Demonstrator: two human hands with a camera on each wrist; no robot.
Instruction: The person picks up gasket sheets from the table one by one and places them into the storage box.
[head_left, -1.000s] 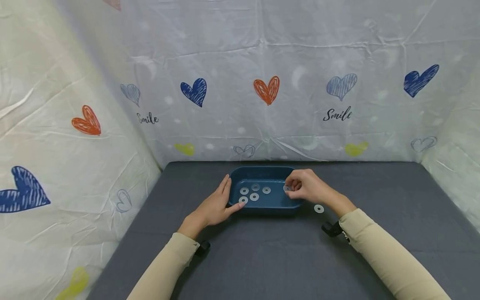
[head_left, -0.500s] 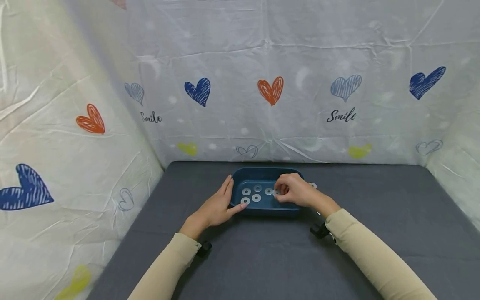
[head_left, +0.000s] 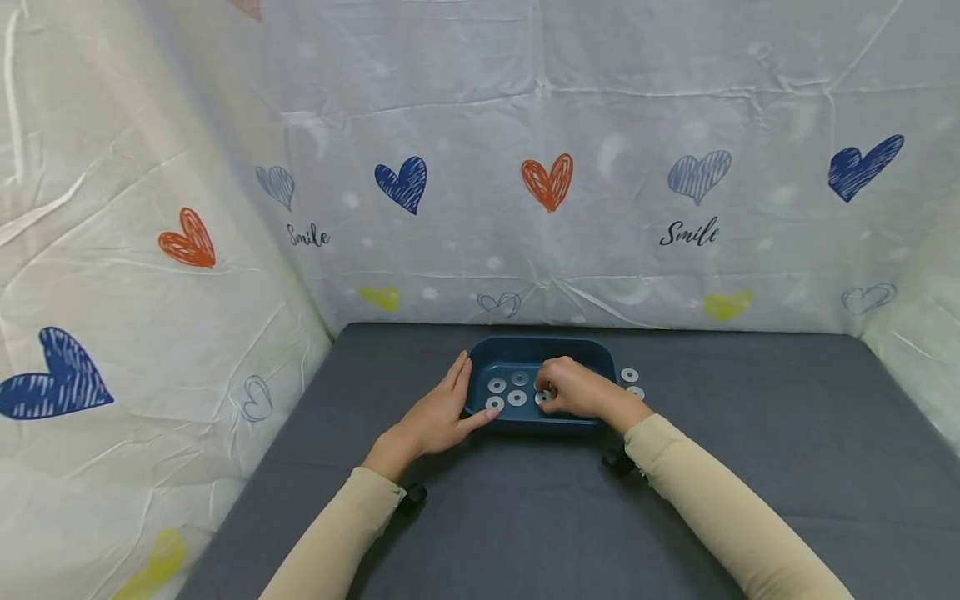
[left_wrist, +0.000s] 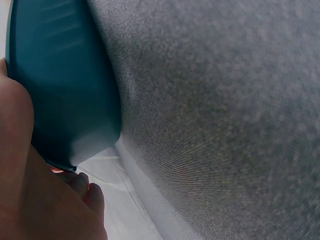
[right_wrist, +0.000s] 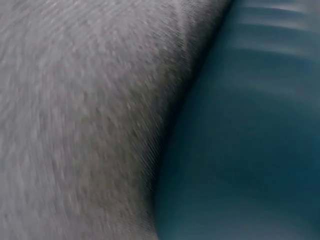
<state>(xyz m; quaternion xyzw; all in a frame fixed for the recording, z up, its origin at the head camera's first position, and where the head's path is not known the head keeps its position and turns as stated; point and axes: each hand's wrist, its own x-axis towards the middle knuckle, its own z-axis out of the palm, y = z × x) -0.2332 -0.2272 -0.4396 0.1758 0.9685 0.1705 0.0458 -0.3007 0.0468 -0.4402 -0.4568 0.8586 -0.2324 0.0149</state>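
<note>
My left hand [head_left: 435,417] holds the left front corner of a dark blue rectangular tray [head_left: 570,346]. Its fingers lie along the tray's left side and the thumb rests at the front rim. Inside the tray, my right hand [head_left: 577,390] pinches a pale flat washer [head_left: 543,398] between thumb and fingertips, close to the tray floor. Several similar washers, such as this one [head_left: 517,398], lie flat in the left half; another is partly covered by the right hand. The left wrist view shows the tray's outer wall [left_wrist: 65,85] beside the left thumb. No hand appears in the right wrist view.
Two more washers, a farther one [head_left: 630,375] and a nearer one [head_left: 635,392], lie on the grey tabletop [head_left: 525,517] just right of the tray. Behind the table hangs a white curtain [head_left: 465,242] printed with hearts.
The right hand has moved left inside the tray with its washer, towards the other washers. The two washers on the table have come into sight behind it. The left hand stays on the tray.
</note>
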